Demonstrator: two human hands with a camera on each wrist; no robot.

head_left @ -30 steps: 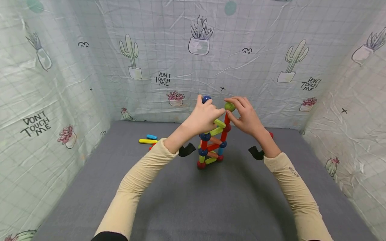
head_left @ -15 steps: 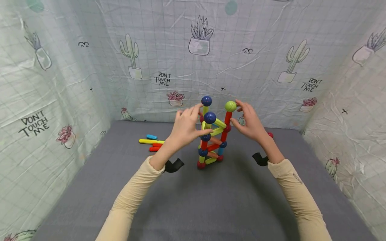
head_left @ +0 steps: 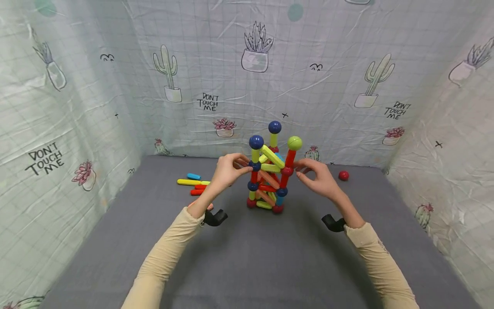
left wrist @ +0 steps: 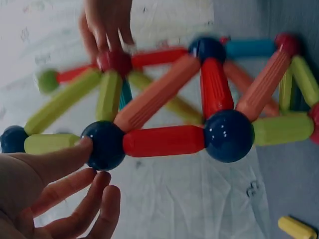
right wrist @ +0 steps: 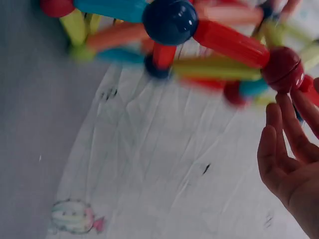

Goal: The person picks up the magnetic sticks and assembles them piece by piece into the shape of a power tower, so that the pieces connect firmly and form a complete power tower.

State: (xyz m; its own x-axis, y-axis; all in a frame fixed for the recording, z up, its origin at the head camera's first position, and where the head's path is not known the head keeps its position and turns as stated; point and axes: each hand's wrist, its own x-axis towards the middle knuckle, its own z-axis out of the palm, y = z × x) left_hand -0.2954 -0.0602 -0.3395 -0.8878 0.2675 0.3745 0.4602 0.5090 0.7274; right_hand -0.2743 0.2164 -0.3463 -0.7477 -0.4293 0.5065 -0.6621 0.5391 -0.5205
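Observation:
Between both hands stands a tower of coloured rods and balls (head_left: 266, 188), with red, yellow-green, orange and blue rods. My left hand (head_left: 227, 171) pinches a dark blue ball (left wrist: 103, 146) in the left column between thumb and fingertips. My right hand (head_left: 318, 177) is at the tower's right side, its fairly straight fingertips touching a dark red ball (right wrist: 282, 69); its thumb is mostly out of the right wrist view. On top are a green ball (head_left: 294, 143), a near blue ball (head_left: 256, 142) and a far blue ball (head_left: 275, 127).
Loose rods lie on the grey table (head_left: 247, 262) at left: a yellow rod (head_left: 188, 182), a blue rod (head_left: 194, 176) and red rods (head_left: 198, 192). A single red ball (head_left: 343, 175) lies at right. A cactus-print cloth (head_left: 308, 90) walls the back and sides.
Both hands have come down from the tower's top to its middle. The tower has turned, its near blue top ball shifting left and the far one right. The left fingers have closed on a ball.

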